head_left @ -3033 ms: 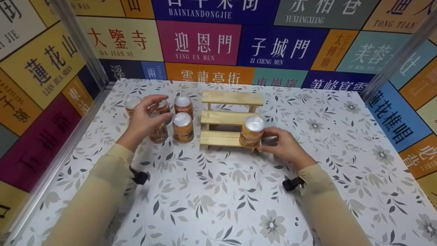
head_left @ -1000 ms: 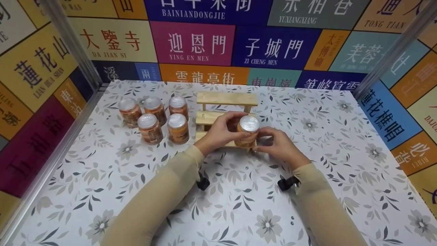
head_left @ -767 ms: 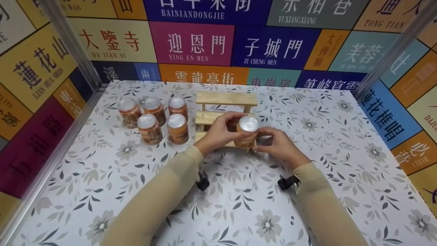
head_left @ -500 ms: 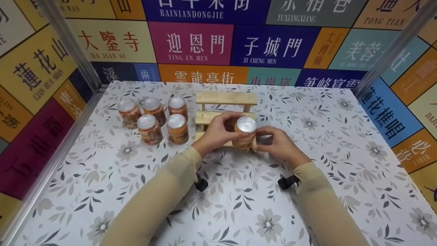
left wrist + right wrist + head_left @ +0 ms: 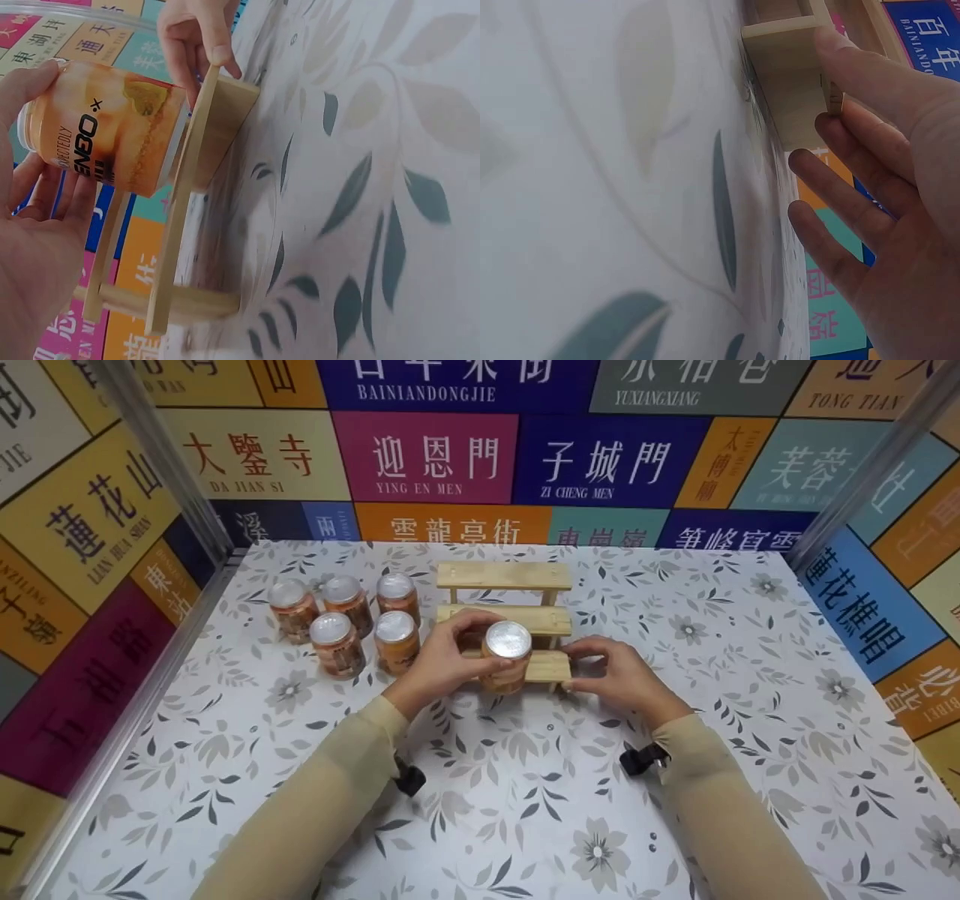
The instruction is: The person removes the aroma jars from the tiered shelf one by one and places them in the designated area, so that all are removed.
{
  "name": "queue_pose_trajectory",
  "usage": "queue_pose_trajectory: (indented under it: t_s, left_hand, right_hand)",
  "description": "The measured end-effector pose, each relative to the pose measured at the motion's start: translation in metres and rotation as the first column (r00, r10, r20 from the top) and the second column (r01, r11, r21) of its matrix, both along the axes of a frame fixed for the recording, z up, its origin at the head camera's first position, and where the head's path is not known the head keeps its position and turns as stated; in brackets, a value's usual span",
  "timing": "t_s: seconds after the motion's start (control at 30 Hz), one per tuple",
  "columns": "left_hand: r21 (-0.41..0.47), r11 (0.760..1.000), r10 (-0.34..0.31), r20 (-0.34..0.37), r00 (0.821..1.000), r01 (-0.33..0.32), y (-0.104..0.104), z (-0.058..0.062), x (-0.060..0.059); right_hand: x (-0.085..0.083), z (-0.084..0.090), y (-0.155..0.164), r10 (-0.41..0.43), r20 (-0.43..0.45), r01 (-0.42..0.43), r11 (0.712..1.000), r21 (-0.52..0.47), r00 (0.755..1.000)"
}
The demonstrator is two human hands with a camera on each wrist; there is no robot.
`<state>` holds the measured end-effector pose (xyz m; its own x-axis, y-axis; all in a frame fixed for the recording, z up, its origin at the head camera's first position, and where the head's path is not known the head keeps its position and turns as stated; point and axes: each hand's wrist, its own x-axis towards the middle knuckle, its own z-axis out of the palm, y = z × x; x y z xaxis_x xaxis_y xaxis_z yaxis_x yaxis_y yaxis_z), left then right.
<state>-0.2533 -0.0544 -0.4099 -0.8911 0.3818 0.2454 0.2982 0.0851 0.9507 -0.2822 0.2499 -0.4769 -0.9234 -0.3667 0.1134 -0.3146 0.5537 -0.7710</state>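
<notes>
My left hand (image 5: 435, 664) grips an orange can (image 5: 504, 671) with a silver lid, thumb in front and fingers behind. In the left wrist view the can (image 5: 112, 127) shows dark lettering, its base close to the lowest step; whether it touches is unclear. Behind it stands a three-step wooden rack (image 5: 504, 576). At the bottom step's right end, my right hand (image 5: 626, 679) pinches the wood between thumb and index finger. Seen from the right wrist, the other fingers (image 5: 832, 187) are spread off the rack.
Several similar orange cans (image 5: 337, 649) stand upright in two rows left of the rack. The table has a leaf-patterned cover (image 5: 480, 810). Panels with large characters (image 5: 435, 457) wall in the back and sides.
My left hand came from the group of cans to the can at the bottom step's right end, took hold, and has moved it leftward. My right hand stays at the rack's end.
</notes>
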Motion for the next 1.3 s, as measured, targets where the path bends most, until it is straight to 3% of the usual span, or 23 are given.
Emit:
queue_pose_trajectory:
  t_s: [0.4, 0.67, 0.87, 0.97, 1.13, 1.3]
  left_hand:
    - [0.099, 0.994, 0.053, -0.041, 0.998, -0.049, -0.041, -0.001, 0.013]
    - [0.055, 0.989, 0.136, -0.014, 0.991, -0.135, -0.099, -0.003, 0.030]
    - [0.069, 0.974, 0.219, -0.029, 0.975, -0.217, -0.151, -0.022, 0.030]
    - [0.082, 0.965, 0.252, -0.018, 0.967, -0.250, -0.170, -0.022, 0.036]
    - [0.132, 0.943, 0.309, -0.017, 0.951, -0.305, -0.196, -0.027, 0.047]
    - [0.189, 0.905, 0.389, -0.004, 0.921, -0.382, -0.214, -0.033, 0.052]
  right_hand:
    - [-0.001, 0.004, 0.014, -0.032, -0.005, 0.032, 0.998, 0.051, 0.999]
    - [0.001, -0.007, 0.006, -0.012, -0.011, 0.012, 1.000, 0.022, 1.000]
    - [0.002, -0.001, 0.003, 0.007, -0.020, -0.007, 1.000, -0.002, 1.000]
    - [-0.002, -0.003, 0.006, -0.002, -0.016, 0.002, 1.000, 0.004, 1.000]
    - [-0.002, -0.003, 0.004, -0.006, -0.017, 0.006, 1.000, 0.021, 1.000]
    - [-0.003, -0.002, 0.003, 0.000, -0.005, 0.001, 0.999, 0.035, 1.000]
